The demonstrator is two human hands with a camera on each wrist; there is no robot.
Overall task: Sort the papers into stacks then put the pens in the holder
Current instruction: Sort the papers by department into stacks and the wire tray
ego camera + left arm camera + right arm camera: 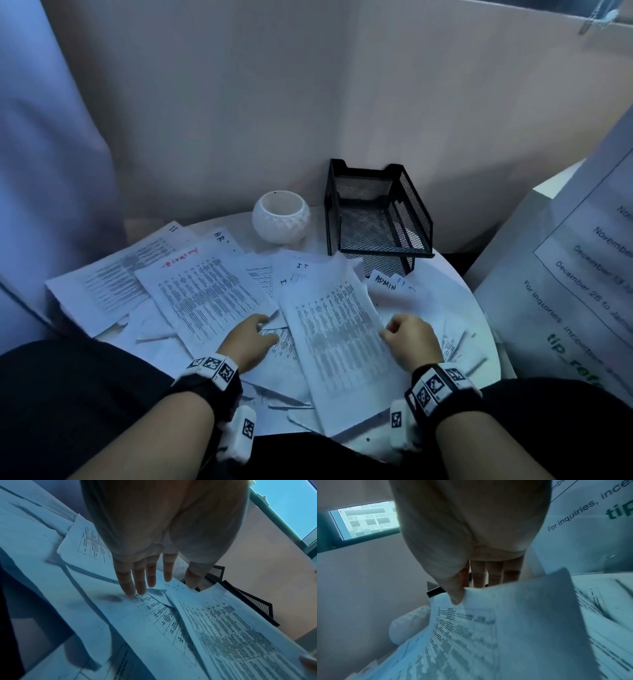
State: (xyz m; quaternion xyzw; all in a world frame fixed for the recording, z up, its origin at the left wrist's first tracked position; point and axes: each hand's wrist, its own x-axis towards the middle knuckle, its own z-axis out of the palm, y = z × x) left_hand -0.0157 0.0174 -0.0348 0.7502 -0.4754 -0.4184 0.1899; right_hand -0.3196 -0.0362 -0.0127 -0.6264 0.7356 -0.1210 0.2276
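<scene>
A printed white table sheet (337, 342) lies lengthwise away from the person at the round tabletop's near edge; the right hand (412, 337) pinches its right edge, the left hand (251, 337) rests flat-fingered on loose papers (205, 294) just beside

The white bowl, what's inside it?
The white bowl looks empty near its rim, with a tiny dark spot on the inner wall. Its bottom is hidden from the head view, so something small could be there.

Papers (205, 294) spread across the table (479, 329) — pot (281, 217) left of tray (376, 212) behind.
</scene>
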